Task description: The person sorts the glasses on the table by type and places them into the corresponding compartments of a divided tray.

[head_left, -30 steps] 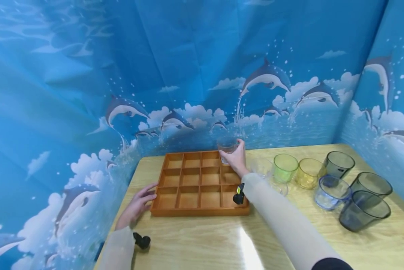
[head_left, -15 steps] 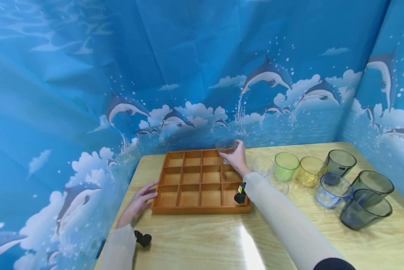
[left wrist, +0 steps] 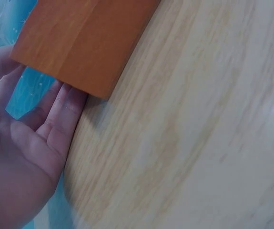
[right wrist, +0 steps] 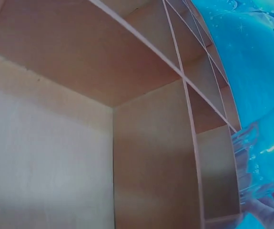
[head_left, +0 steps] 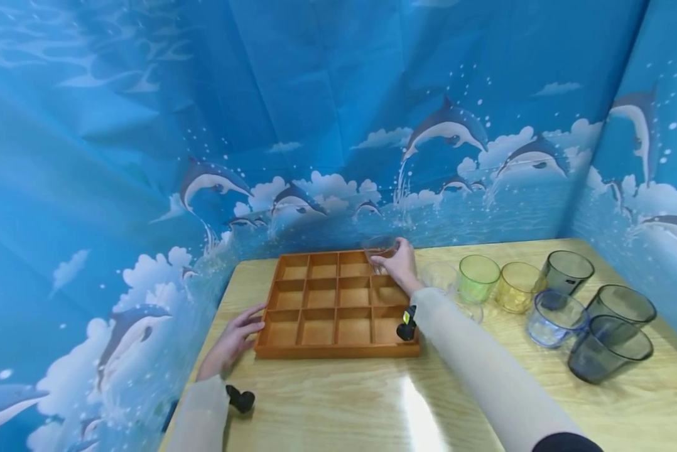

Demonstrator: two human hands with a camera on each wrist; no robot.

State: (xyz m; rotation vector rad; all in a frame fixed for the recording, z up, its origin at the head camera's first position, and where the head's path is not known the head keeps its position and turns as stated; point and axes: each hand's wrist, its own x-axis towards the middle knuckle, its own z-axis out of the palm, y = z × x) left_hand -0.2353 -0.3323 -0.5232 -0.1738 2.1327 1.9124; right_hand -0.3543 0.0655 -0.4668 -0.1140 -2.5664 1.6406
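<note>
A wooden box (head_left: pixel 338 352) with a grid of compartments lies on the table. My right hand (head_left: pixel 402 266) grips a clear glass (head_left: pixel 377 247) at the box's back right corner compartment. In the right wrist view that glass (right wrist: pixel 265 160) shows at the right edge, with fingers and thumb around it; whether its base touches the compartment floor cannot be seen. My left hand (head_left: pixel 232 344) rests its fingers against the left side of the box. In the left wrist view, the fingertips of this hand (left wrist: pixel 29 138) reach behind the box's corner (left wrist: pixel 84 62).
Right of the box stand two clear glasses (head_left: pixel 439 276), partly behind my sleeve. Further right are a green glass (head_left: pixel 478 279), a yellow glass (head_left: pixel 519 287), a blue glass (head_left: pixel 556 320) and several dark grey glasses (head_left: pixel 610 351). A dolphin-print curtain (head_left: pixel 327 125) hangs behind the table.
The right hand and the clear glass have sunk very slightly at the back right corner of the box. My left hand stays in place on the box's side.
</note>
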